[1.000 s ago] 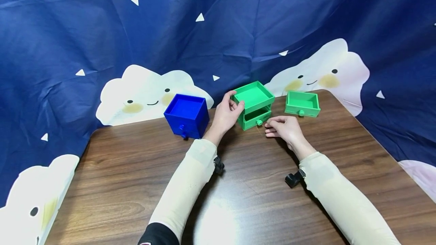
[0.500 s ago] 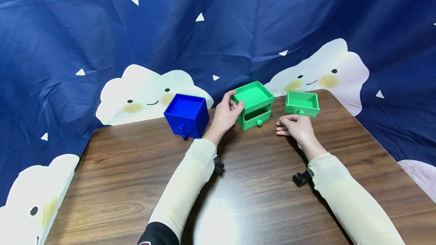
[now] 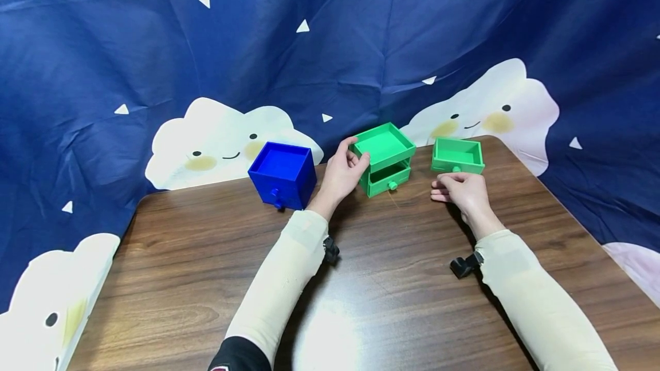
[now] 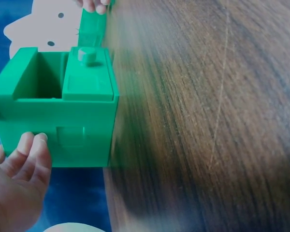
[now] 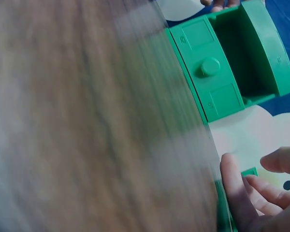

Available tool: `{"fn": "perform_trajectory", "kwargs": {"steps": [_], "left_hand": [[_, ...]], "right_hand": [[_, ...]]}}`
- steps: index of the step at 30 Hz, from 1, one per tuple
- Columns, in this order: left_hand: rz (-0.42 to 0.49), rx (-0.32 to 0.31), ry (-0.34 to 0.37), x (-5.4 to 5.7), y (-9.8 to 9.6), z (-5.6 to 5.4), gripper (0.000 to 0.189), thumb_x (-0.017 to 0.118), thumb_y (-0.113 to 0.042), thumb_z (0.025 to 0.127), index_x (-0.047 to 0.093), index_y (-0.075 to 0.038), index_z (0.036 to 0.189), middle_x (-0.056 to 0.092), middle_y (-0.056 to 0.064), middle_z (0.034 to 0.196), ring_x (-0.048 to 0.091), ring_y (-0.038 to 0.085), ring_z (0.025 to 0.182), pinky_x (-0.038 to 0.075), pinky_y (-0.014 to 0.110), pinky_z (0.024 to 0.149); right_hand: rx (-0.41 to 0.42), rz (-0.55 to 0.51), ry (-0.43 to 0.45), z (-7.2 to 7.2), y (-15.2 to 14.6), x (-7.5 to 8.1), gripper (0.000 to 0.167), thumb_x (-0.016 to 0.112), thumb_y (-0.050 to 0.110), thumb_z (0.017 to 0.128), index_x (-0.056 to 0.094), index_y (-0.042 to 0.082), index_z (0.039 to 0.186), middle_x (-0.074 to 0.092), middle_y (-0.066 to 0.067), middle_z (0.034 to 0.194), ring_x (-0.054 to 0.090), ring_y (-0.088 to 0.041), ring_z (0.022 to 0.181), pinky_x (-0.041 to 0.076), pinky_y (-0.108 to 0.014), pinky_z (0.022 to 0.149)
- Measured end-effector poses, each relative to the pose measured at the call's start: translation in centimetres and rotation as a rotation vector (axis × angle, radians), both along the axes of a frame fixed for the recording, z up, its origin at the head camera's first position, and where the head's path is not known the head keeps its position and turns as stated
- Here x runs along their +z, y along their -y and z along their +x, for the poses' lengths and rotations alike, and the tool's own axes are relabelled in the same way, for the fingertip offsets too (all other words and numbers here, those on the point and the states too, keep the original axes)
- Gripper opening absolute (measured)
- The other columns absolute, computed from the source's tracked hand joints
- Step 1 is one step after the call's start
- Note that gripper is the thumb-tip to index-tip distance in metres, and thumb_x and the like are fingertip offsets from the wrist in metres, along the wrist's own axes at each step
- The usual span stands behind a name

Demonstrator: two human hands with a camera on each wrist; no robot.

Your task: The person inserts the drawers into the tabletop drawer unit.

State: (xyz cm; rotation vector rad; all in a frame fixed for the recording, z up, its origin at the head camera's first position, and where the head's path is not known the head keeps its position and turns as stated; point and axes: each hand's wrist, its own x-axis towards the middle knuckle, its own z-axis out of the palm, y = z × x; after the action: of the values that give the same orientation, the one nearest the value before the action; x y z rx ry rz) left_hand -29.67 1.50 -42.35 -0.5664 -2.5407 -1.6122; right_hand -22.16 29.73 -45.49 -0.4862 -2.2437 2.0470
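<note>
My left hand (image 3: pixel 341 174) grips the left side of a small green drawer cabinet (image 3: pixel 382 144), which has a tray-like top. Its upper slot is a bare opening; below it a drawer with a round knob (image 3: pixel 393 185) sits pushed in. The left wrist view shows my fingers against the cabinet's side wall (image 4: pixel 82 150). To the right, a loose green drawer (image 3: pixel 458 154) rests upright on the table. My right hand (image 3: pixel 465 193) is just in front of it, near its knob. In the right wrist view its thumb and index finger stand apart with nothing visible between them.
A blue drawer cabinet (image 3: pixel 283 179) with knobs on its front stands left of my left hand. All stand near the back edge of the wooden table (image 3: pixel 381 279). Behind hangs a dark blue curtain (image 3: pixel 361 33) with cloud prints.
My right hand has moved right, away from the green cabinet's lower drawer to the front of the loose green drawer. My left hand and the cabinets have stayed put.
</note>
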Motion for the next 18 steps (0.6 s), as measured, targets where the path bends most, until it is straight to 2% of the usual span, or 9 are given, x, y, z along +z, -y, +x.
{"fn": "perform_trajectory", "kwargs": {"steps": [18], "left_hand": [[-0.001,0.001,0.015,-0.1,0.0,0.0,0.056,0.064,-0.036,0.106,0.051,-0.012,0.155,0.06,0.0,0.094,0.057,0.014,0.083,0.047,0.025,0.08]], "right_hand": [[-0.082,-0.022,0.071,-0.2,-2.4,0.4,0.05,0.054,0.011,0.109,0.049,-0.023,0.145,0.075,0.006,0.074,0.077,-0.006,0.068,0.065,-0.026,0.074]]}}
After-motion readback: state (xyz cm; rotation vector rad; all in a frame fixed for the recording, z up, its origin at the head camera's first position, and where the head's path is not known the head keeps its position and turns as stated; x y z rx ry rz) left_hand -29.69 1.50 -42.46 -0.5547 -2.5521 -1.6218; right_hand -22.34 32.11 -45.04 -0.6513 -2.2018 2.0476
